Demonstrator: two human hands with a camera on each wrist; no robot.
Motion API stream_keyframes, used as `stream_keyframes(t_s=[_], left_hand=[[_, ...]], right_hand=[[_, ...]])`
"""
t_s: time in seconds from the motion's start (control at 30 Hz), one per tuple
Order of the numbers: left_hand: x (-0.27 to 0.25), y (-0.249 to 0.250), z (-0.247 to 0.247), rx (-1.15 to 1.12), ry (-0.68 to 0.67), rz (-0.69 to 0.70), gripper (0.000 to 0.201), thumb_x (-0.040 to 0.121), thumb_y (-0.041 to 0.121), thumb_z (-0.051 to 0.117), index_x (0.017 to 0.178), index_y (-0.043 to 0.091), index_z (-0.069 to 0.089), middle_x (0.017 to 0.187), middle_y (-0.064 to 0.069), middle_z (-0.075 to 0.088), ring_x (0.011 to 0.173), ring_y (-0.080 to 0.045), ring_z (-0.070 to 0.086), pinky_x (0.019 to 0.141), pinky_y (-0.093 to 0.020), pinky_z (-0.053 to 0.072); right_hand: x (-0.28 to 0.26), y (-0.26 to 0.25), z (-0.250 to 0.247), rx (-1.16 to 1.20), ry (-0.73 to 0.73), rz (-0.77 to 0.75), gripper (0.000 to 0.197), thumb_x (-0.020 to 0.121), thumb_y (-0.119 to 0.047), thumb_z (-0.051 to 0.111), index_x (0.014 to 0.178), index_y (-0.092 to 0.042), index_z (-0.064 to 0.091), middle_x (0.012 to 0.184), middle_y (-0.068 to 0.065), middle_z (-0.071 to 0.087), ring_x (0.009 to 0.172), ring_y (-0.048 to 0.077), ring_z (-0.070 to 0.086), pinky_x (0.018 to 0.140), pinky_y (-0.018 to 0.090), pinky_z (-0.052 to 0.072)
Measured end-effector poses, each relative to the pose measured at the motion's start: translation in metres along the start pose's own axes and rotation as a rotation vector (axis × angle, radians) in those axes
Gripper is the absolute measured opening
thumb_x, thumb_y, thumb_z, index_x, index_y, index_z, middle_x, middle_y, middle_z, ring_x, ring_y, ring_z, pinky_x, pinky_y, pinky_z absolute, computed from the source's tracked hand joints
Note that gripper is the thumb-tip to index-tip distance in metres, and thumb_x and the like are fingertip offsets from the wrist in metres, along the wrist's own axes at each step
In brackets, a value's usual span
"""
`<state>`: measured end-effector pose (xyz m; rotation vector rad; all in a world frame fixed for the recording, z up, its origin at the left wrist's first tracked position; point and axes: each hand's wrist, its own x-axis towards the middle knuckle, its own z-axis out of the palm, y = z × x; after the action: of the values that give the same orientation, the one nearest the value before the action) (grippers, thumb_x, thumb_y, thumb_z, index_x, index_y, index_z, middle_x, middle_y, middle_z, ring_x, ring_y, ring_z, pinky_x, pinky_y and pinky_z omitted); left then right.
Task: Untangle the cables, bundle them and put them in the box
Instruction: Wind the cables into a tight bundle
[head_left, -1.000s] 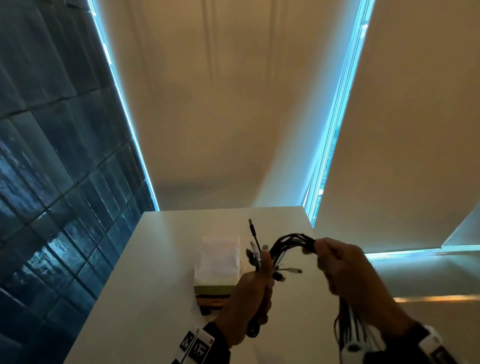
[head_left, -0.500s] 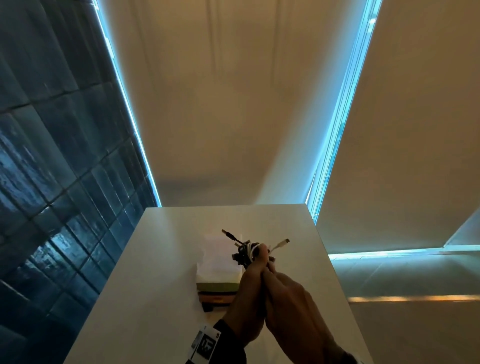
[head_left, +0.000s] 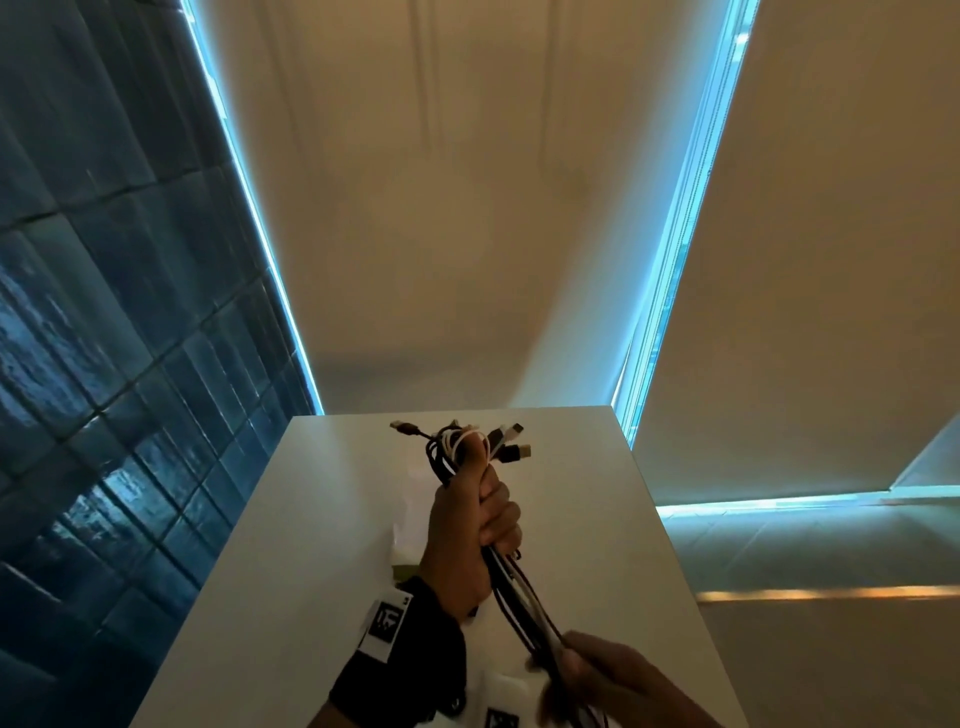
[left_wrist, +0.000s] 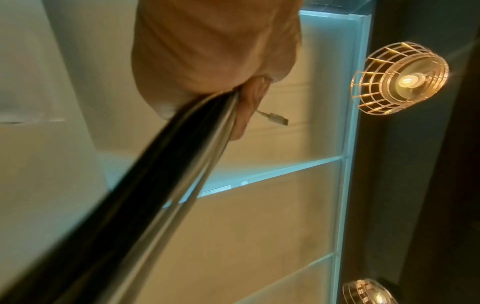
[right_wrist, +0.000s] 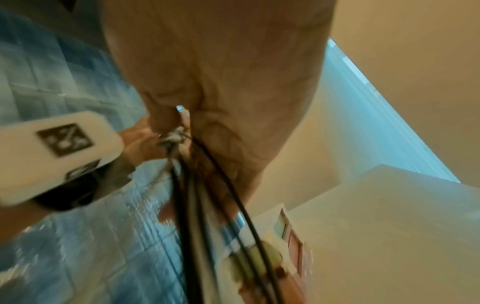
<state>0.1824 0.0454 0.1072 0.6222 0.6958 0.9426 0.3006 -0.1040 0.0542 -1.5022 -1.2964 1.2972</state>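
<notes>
1. Left hand (head_left: 470, 525): fist closed round the cables (head_left: 511, 587), held upright above the white table (head_left: 332, 519), plug ends fanned out at the top.
2. Right hand (head_left: 602, 670): closed on the same strands lower down, near the table's near edge; blurred.
3. Box (right_wrist: 283, 246): stood on the table, mostly hidden behind the left wrist.
4. Bare tabletop on both sides of the hands, out to its left and right edges.

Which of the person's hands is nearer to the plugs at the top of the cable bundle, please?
Left. The left hand grips the cables just below the plugs; the right hand holds the strands farther down, toward the camera.
</notes>
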Motion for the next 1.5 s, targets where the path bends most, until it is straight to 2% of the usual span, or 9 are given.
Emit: stream_keyframes(t_s=[0.1,0.23,0.4,0.57,0.7,0.83,0.93,1.3,1.5], left_hand=[[-0.007,-0.005,0.011,0.017,-0.023,0.071,0.051,0.08,0.056,0.057,0.053,0.019,0.034,0.04,0.004,0.025,0.03,-0.008,0.021,0.035,-0.016,0.021],[-0.009,-0.012,0.022,0.075,0.034,0.122,0.049,0.079,0.052,0.061,0.051,0.019,0.038,0.046,0.002,0.029,0.036,-0.01,0.028,0.04,-0.022,0.031],[-0.006,0.008,0.017,0.082,-0.049,-0.023,0.038,0.078,0.046,0.065,0.065,0.013,0.051,0.056,-0.004,0.043,0.05,-0.018,0.047,0.054,-0.03,0.048],[-0.007,0.017,0.017,0.018,-0.072,-0.219,0.038,0.095,0.038,0.055,0.059,0.024,0.053,0.053,0.004,0.031,0.043,-0.011,0.036,0.05,-0.025,0.039],[-0.007,0.024,0.013,0.019,-0.089,-0.231,0.047,0.098,0.033,0.048,0.052,0.028,0.052,0.047,0.008,0.02,0.035,-0.006,0.022,0.037,-0.018,0.023],[-0.013,0.028,0.006,0.159,-0.144,-0.303,0.048,0.09,0.044,0.057,0.051,0.024,0.039,0.048,0.007,0.019,0.035,-0.006,0.019,0.036,-0.019,0.018],[-0.02,0.028,0.0,0.214,-0.173,-0.359,0.047,0.081,0.045,0.063,0.052,0.022,0.033,0.046,0.007,0.021,0.036,-0.007,0.018,0.043,-0.023,0.011],[-0.045,0.021,0.004,0.595,-0.357,-0.394,0.028,0.09,0.033,0.066,0.069,0.02,0.053,0.061,0.002,0.022,0.05,-0.011,0.018,0.046,-0.024,0.018],[-0.045,0.01,0.009,0.849,-0.415,-0.334,0.045,0.072,0.043,0.082,0.108,0.017,0.07,0.09,-0.004,0.062,0.081,-0.022,0.054,0.074,-0.029,0.042]], right_hand=[[0.012,-0.004,-0.011,0.166,-0.166,0.055,0.026,0.104,-0.017,0.033,0.114,-0.015,0.057,0.1,-0.003,0.069,0.096,0.008,0.064,0.08,0.015,0.048],[0.033,-0.04,-0.004,0.248,-0.09,0.058,0.055,0.096,-0.046,0.034,0.088,0.0,0.062,0.059,0.004,0.056,0.05,0.019,0.05,0.05,0.026,0.04],[0.035,-0.034,0.006,0.471,-0.035,0.031,0.061,0.093,-0.057,0.038,0.076,-0.005,0.065,0.053,0.001,0.027,0.044,0.012,0.018,0.045,0.023,0.016],[0.032,-0.015,0.01,0.567,-0.177,0.202,0.057,0.089,-0.052,0.053,0.093,0.006,0.053,0.05,0.003,0.04,0.04,0.013,0.032,0.043,0.022,0.03],[0.014,0.018,0.004,0.392,-0.168,0.192,0.077,0.046,-0.075,0.078,0.077,-0.006,0.061,0.052,-0.002,0.06,0.047,0.007,0.055,0.054,0.017,0.042],[0.006,-0.002,-0.029,0.553,-0.289,0.166,0.051,0.07,-0.045,0.079,0.068,0.001,0.058,0.047,-0.003,0.053,0.038,-0.006,0.045,0.054,0.017,0.038],[0.004,-0.015,-0.06,0.239,-0.389,0.246,0.05,0.09,-0.059,0.05,0.068,-0.015,0.059,0.055,0.0,0.036,0.043,0.009,0.031,0.047,0.026,0.023],[0.035,-0.084,-0.111,-0.136,-0.147,-0.082,0.054,0.077,-0.063,0.058,0.064,-0.011,0.061,0.051,-0.001,0.028,0.043,0.011,0.02,0.043,0.021,0.019],[0.051,-0.11,-0.101,-0.301,-0.165,-0.149,0.043,0.093,-0.04,0.051,0.065,-0.01,0.061,0.051,-0.009,0.037,0.044,0.008,0.026,0.043,0.02,0.024]])
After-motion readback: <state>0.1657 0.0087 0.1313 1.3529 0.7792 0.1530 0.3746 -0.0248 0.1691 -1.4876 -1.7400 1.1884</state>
